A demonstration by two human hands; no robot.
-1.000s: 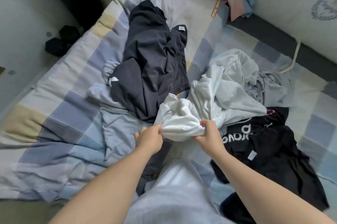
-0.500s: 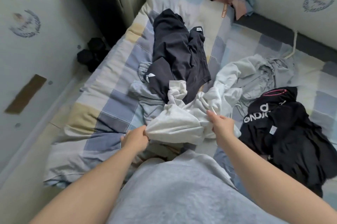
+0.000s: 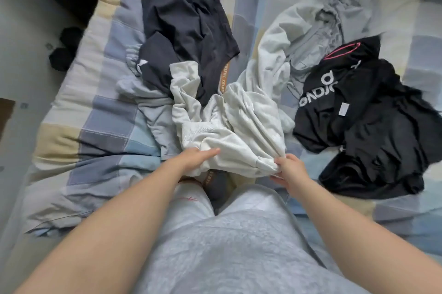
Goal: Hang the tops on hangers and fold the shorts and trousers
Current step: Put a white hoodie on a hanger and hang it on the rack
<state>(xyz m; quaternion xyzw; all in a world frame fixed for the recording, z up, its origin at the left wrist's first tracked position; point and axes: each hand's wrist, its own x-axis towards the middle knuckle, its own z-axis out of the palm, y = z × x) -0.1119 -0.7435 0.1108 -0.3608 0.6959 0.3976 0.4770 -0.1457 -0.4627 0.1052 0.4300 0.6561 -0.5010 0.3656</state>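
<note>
Two hands are in view, and I find both at the near edge of the white garment (image 3: pixel 229 131), which lies crumpled in the middle of the checked bedcover (image 3: pixel 95 114), directly in front of the person. My left hand (image 3: pixel 198 158) lies flat on the cloth with the fingers straight and together, pressing on its near left part and gripping nothing. My right hand (image 3: pixel 287 168) has finger and thumb closed on the near right corner of the same garment, where the fabric gathers into tight folds at the pinch. The far end of the white garment overlaps the lower edge of a dark navy garment (image 3: pixel 181 30), which stretches away toward the far side of the bed. An orange tape with lettering (image 3: pixel 223 77) shows between the two; I cannot tell which item it belongs to. A pale blue-grey garment (image 3: pixel 153 114) lies partly under the white one on the left. To the right, a light grey hooded top (image 3: pixel 299 38) lies bunched, touching the white garment's far right side. A black top with white lettering (image 3: pixel 358 114) lies spread near the right hand, apart from the white cloth. On the floor (image 3: pixel 24 30) left of the bed I note two dark objects (image 3: pixel 64 50), too blurred to identify.
</note>
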